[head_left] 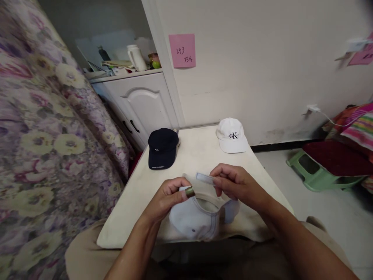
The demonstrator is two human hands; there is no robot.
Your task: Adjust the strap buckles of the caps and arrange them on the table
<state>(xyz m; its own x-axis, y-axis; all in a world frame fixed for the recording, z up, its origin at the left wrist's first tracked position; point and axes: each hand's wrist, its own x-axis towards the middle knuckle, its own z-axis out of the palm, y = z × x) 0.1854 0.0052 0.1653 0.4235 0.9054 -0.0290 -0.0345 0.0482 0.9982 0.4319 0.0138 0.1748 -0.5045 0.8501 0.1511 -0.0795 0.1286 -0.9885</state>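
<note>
A pale blue baseball cap [192,219] hangs at the near edge of the table, its back opening turned up towards me. My left hand [167,196] is closed in a pinch on one side of that opening, where a brass-coloured metal buckle [190,191] shows at the thumb. Between the thumb and fingers of my right hand [237,184] is the cap's loose fabric strap [204,178], its free end pointing left above the buckle. Strap and buckle are apart. Part of the cap's far side is hidden by my hands.
A cream-covered table [198,146] bears a navy cap [163,146] at back left and a white cap [231,134] at back right. A floral curtain [58,155] hangs at left, beside a white cabinet [145,101]. On the right floor stands a green stool [314,173].
</note>
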